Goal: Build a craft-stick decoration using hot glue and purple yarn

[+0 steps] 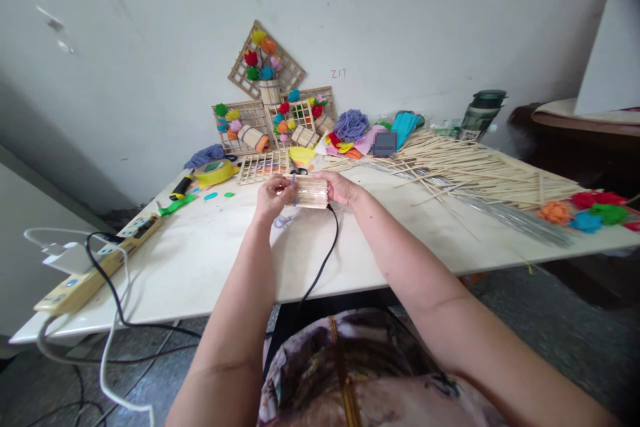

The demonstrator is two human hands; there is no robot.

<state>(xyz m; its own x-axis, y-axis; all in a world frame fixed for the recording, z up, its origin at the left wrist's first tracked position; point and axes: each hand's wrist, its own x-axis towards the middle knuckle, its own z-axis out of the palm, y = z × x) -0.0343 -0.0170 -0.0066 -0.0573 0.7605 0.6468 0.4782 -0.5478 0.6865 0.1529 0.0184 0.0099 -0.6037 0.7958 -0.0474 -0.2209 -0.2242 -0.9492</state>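
— How do the arms reach?
— Both forearms stretch over the white table, pointing inward. The left hand bends at the wrist, its fingertips pinched together near purple yarn; whether they grip yarn or wood, I cannot tell. The right hand holds the opposite end, its fingers partly hidden.
— And between them?
— There is the stick bundle. I judge it light and rather stiff, but its thin sticks could slip or crack, so a soft hold at both ends is wiser.
— Farther away?
— Scissors, then flowered lattice panels by the wall.
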